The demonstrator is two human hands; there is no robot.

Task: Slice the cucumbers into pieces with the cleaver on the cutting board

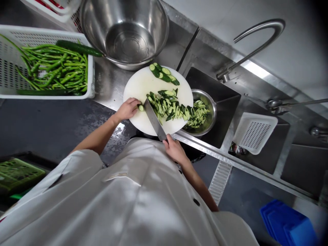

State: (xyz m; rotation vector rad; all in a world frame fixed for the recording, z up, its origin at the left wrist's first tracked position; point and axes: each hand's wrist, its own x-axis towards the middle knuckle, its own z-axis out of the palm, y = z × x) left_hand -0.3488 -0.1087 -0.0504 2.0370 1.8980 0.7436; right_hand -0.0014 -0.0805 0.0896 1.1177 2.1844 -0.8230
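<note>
My right hand (174,149) is closed round the handle of a cleaver (155,121), whose broad blade slants across a round white cutting board (135,80). At the board's left edge, the fingers of my left hand (128,108) press on a small cucumber piece (140,107) beside the blade's tip. To the right of the blade lies a pile of cucumber strips (166,104) with dark green skin. Several slanted cucumber slices (164,73) rest near the board's far edge. A metal bowl (214,111) of cut cucumber strips sits partly under the board's right side.
A large steel basin (124,20) stands behind the board. On the left, a white basket (91,77) holds green chillies (58,66) and a whole cucumber (79,48). Sinks with a curved faucet (256,46) and a white basket (256,131) lie rightward. Blue crates (287,222) are below.
</note>
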